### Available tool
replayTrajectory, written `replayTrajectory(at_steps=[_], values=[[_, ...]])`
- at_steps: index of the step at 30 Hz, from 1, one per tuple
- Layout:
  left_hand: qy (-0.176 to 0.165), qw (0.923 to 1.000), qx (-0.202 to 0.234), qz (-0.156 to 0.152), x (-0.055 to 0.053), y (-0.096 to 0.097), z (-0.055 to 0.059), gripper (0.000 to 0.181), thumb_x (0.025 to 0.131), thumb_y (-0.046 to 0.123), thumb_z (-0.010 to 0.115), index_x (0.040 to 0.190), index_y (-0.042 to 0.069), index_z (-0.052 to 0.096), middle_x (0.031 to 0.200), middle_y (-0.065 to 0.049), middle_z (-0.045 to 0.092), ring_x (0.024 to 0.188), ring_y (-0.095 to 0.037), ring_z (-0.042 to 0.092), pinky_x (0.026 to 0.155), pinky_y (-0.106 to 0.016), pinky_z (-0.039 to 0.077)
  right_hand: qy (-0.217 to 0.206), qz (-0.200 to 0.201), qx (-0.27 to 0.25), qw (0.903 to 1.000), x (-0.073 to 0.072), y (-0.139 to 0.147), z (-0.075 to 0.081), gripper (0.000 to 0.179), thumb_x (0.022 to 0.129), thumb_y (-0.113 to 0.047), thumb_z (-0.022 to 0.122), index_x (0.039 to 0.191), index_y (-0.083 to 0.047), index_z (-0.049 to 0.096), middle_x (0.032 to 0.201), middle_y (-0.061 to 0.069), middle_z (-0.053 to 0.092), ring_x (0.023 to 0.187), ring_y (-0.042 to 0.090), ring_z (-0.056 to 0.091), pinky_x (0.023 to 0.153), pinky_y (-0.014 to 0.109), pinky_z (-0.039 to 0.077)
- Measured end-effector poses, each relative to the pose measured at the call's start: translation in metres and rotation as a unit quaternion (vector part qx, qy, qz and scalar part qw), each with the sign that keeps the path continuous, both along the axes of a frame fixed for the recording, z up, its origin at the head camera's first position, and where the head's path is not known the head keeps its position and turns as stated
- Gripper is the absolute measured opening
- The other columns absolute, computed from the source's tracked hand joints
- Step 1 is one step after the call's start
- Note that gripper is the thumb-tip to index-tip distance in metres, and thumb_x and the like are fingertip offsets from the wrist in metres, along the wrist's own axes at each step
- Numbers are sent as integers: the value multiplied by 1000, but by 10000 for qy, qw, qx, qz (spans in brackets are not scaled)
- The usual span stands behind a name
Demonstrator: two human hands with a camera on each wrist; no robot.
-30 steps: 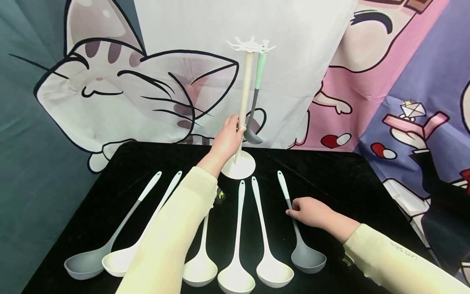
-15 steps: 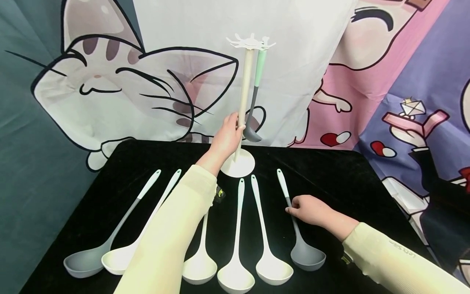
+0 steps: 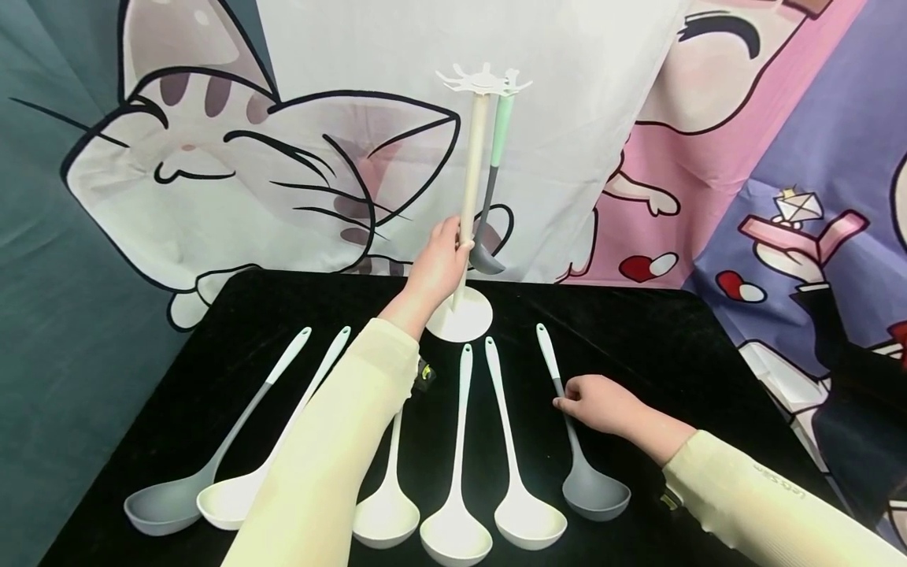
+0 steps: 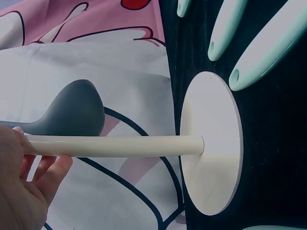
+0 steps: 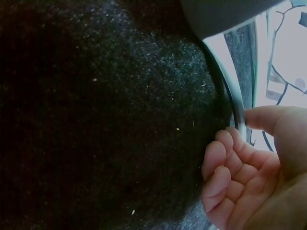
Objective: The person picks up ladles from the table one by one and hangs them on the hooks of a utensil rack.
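My left hand (image 3: 438,268) grips the cream pole of a utensil stand (image 3: 473,165), which has a round base and a hooked top. From one hook on its right hangs a dark grey ladle (image 3: 502,130) with a green handle; its bowl shows beside the pole in the left wrist view. At the right of the table my right hand (image 3: 602,403) pinches the shaft of a grey ladle (image 3: 594,492) between thumb and fingers. In the right wrist view that shaft (image 5: 235,96) runs between thumb and fingertips. The ladle's bowl appears to lie on the cloth.
On the black cloth (image 3: 623,331) lie a grey ladle (image 3: 166,504) at far left and several white ladles (image 3: 457,535), handles pointing away from me. My left sleeve partly covers two of them. A cartoon-printed curtain (image 3: 567,157) hangs behind the table.
Both hands keep their holds. The far handle end of the grey ladle in my right hand has shifted very slightly away from me; the head view has tilted a little.
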State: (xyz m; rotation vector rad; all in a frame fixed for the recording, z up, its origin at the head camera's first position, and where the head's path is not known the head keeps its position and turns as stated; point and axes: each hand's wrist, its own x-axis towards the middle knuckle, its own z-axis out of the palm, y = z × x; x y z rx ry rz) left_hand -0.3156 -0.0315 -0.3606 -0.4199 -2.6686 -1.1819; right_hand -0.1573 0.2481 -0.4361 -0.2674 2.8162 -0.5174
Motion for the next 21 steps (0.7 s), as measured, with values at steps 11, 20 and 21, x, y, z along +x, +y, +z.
replayTrajectory(at_steps=[11, 20, 21], values=[[10, 10000, -4, 3, 2, -1, 0, 45, 105, 32, 50, 146, 17, 38, 132, -10, 46, 106, -24, 61, 87, -43, 50, -462, -233, -473, 9975, -1, 3, -1, 24, 95, -24, 68, 75, -12, 61, 61, 0, 58, 52, 13, 56, 48, 30, 47], [29, 10000, 36, 4, 2, 0, 0, 45, 105, 33, 50, 145, 17, 38, 133, -10, 46, 104, -24, 61, 86, -43, 51, -594, -274, -662, 9957, 0, 4, -1, 23, 97, -23, 65, 79, -10, 61, 59, 1, 58, 49, 14, 58, 48, 31, 49], [30, 10000, 36, 3, 2, 0, 0, 45, 105, 33, 50, 145, 17, 38, 133, -10, 46, 104, -24, 61, 86, -43, 51, -603, -277, -676, 9955, 0, 4, -1, 23, 97, -22, 64, 79, -9, 61, 59, 2, 58, 49, 15, 58, 48, 32, 49]])
